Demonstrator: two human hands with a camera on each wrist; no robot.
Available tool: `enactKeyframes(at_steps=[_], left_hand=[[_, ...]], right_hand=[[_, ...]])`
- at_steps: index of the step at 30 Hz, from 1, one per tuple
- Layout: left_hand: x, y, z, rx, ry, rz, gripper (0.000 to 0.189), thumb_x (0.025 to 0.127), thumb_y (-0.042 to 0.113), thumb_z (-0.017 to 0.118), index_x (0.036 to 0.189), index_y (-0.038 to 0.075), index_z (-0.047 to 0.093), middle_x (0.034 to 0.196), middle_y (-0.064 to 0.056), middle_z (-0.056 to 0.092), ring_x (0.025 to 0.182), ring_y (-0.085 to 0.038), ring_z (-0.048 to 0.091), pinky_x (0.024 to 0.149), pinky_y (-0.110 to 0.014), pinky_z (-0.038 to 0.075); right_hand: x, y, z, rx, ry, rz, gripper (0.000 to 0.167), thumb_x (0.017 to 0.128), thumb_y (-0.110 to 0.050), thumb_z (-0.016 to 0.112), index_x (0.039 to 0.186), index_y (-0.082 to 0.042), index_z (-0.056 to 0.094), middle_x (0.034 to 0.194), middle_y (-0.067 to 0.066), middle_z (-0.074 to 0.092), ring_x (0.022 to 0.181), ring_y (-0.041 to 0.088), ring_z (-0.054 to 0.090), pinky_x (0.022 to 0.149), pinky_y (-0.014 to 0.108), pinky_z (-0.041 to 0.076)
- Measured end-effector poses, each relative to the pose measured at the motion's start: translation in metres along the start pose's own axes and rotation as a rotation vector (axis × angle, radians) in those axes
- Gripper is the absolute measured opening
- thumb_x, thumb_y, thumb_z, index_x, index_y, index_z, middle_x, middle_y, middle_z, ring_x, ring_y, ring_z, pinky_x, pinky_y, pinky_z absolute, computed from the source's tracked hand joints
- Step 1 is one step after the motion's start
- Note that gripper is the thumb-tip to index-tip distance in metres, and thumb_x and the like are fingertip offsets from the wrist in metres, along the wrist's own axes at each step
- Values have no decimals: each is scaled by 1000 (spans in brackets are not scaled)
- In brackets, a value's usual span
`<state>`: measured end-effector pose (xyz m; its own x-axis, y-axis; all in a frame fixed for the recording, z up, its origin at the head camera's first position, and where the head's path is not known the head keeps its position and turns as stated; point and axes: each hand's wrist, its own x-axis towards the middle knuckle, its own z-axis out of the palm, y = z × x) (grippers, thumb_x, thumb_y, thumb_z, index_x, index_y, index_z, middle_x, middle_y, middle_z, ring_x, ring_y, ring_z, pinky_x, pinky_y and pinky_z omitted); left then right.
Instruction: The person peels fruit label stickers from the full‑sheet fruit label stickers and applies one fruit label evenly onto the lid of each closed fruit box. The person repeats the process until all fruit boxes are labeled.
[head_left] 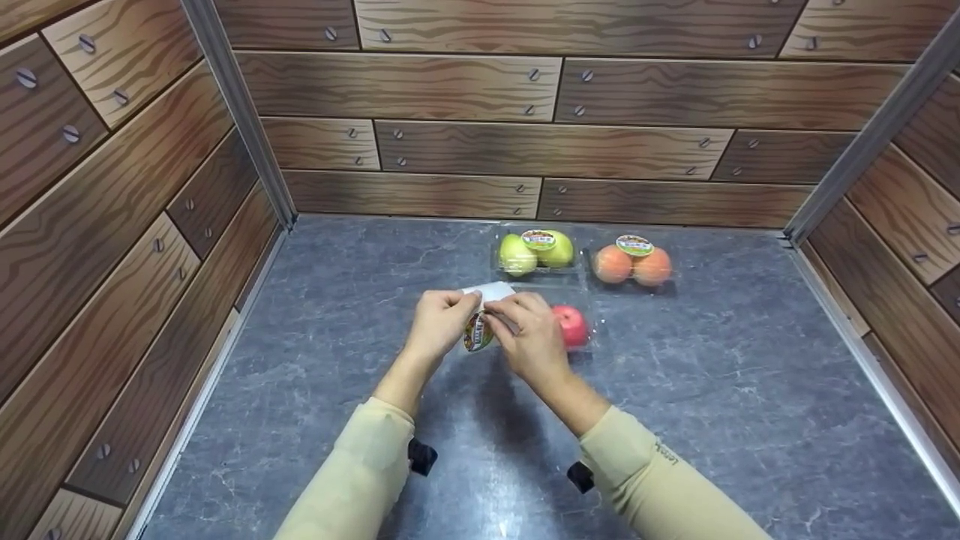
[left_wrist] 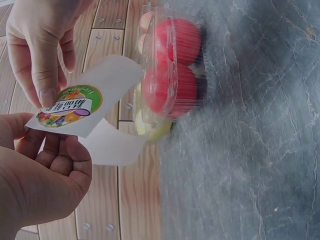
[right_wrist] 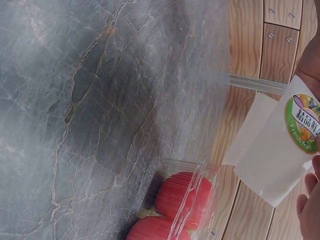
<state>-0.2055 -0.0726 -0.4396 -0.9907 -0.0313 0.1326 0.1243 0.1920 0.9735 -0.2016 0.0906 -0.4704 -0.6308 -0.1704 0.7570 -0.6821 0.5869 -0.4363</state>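
Note:
A white backing sheet [left_wrist: 112, 75] bears an oval fruit label sticker [left_wrist: 75, 106] with a green rim and a fruit picture. My left hand [head_left: 444, 321] pinches the sheet's edge between thumb and fingers. Opposite it, my right hand [head_left: 534, 330] has its thumb at the sticker's edge, with fingers behind, and pinches there. Another length of white paper [left_wrist: 115, 145] hangs below the sheet in the left wrist view. Just beyond the hands, a clear plastic box holds red apples [left_wrist: 177, 42]. In the head view my right hand partly covers that box.
Farther back stand a labelled clear box of yellow-green fruit [head_left: 517, 255] and a labelled box of orange fruit [head_left: 613, 264]. Wood-patterned walls [head_left: 450, 146] enclose the grey marbled tabletop [head_left: 337, 300] at the back and both sides.

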Motion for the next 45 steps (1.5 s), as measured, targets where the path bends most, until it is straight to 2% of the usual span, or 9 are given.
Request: enactKeyframes(at_steps=[7, 15, 24, 34, 41, 45], left_hand=[[0, -2, 1, -1, -4, -28, 45, 98, 15, 68, 54, 12, 59, 55, 9, 43, 57, -10, 40, 52, -22, 31], [-1, -3, 1, 9, -5, -20, 50, 97, 15, 68, 50, 19, 51, 53, 10, 38, 56, -10, 36, 50, -22, 28], [-2, -7, 2, -3, -8, -21, 54, 98, 15, 67, 48, 20, 46, 52, 10, 37, 54, -10, 35, 49, -23, 25], [1, -8, 1, -4, 17, -13, 49, 96, 15, 69, 50, 18, 52, 53, 9, 40, 55, -10, 37, 48, -22, 27], [0, -9, 1, -37, -1, -71, 42, 98, 17, 69, 58, 6, 66, 54, 8, 42, 57, -11, 39, 48, -22, 28], [0, -10, 0, -26, 4, -72, 47, 98, 17, 68, 52, 12, 57, 50, 9, 40, 55, -11, 38, 48, -22, 28]], right_hand=[[-2, 1, 1, -11, 13, -23, 16, 84, -5, 88, 99, -8, 84, 91, 5, 73, 92, 27, 68, 83, 44, 58], [-4, 1, 1, -6, 21, -33, 15, 83, -5, 88, 98, -8, 84, 89, 5, 73, 90, 28, 69, 82, 44, 57], [-5, 2, 0, -18, 5, -44, 14, 84, -7, 88, 97, -9, 84, 88, 2, 73, 91, 26, 68, 82, 44, 56], [-3, 2, 0, -5, 2, -41, 13, 83, -8, 89, 94, -9, 83, 88, 2, 74, 89, 26, 68, 80, 44, 55], [-4, 3, 2, -5, 20, -57, 14, 80, -4, 89, 90, -9, 82, 84, 1, 73, 87, 26, 68, 77, 43, 54], [-5, 4, 2, -1, 25, -70, 15, 78, -2, 88, 89, -9, 81, 85, 2, 73, 87, 27, 68, 77, 43, 55]])
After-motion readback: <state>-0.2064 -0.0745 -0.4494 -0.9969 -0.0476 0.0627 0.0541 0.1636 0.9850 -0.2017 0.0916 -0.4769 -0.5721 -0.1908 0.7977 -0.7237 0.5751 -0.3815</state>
